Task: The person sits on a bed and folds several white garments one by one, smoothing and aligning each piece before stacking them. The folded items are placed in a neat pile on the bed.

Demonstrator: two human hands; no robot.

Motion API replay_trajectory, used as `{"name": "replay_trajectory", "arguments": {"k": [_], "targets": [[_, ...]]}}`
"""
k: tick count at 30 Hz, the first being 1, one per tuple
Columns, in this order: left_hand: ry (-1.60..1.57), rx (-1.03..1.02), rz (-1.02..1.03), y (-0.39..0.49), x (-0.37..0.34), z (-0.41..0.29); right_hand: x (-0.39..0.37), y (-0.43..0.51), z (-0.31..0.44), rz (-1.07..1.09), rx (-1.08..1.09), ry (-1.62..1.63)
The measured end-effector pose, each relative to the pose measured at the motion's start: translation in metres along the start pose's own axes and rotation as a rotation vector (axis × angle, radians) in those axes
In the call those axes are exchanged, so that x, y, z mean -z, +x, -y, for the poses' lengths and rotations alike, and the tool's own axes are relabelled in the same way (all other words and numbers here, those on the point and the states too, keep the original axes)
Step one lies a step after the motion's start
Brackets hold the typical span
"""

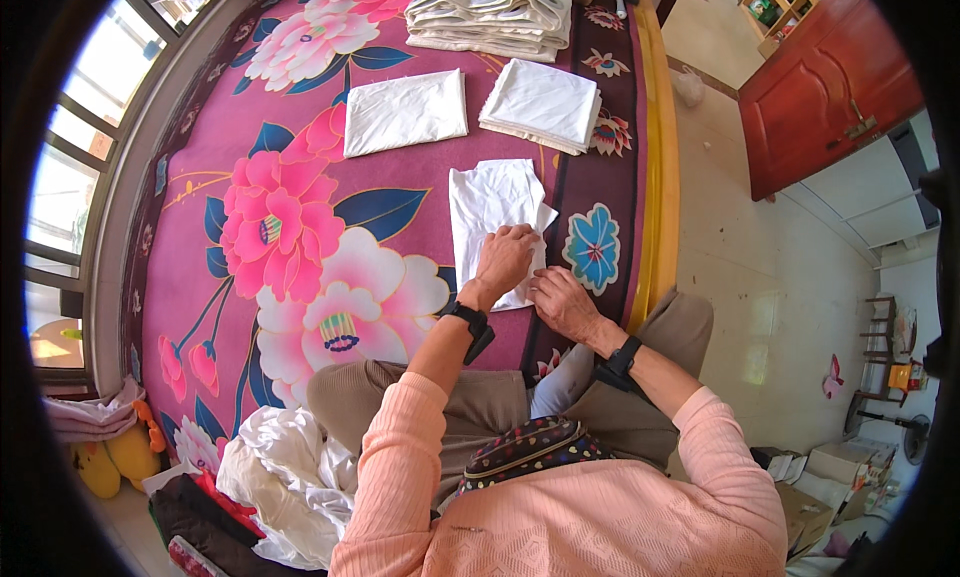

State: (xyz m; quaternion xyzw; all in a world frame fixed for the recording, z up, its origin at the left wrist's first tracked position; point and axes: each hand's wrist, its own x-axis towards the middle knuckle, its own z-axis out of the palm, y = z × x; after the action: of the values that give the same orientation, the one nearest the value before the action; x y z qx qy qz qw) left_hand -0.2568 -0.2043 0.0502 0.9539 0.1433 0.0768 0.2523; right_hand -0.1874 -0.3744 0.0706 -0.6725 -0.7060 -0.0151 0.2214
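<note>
A white cloth (pixel 491 194), folded into an upright rectangle with a small corner jutting out on its right side, lies on the flower-patterned bed cover (pixel 300 187). My left hand (pixel 510 256) rests on its middle with bent fingers. At the cloth's lower right edge is my right hand (pixel 568 301), its fingertips touching the edge; whether they pinch the fabric cannot be made out. Beyond it lie one folded white cloth (pixel 406 113) and, to its right, a small stack of folded white cloths (pixel 541 104).
A tall stack of folded cream fabric with metal rings (pixel 489 22) stands at the far end. Crumpled white fabric (pixel 289 479) lies by my left knee. The yellow bed edge (pixel 660 164) runs along the right, with tiled floor and a red door (pixel 825 89) past it. Windows line the left.
</note>
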Motion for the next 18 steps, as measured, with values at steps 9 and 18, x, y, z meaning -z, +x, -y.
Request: {"name": "replay_trajectory", "arguments": {"k": [9,18], "targets": [[-0.178,0.114,-0.126,0.002,-0.012,0.013,-0.003,0.033,-0.055,-0.196,-0.552,0.172],[-0.008,-0.065,-0.180,-0.022,-0.012,-0.004,-0.023,0.069,-0.098,-0.261,-0.675,0.122]]}}
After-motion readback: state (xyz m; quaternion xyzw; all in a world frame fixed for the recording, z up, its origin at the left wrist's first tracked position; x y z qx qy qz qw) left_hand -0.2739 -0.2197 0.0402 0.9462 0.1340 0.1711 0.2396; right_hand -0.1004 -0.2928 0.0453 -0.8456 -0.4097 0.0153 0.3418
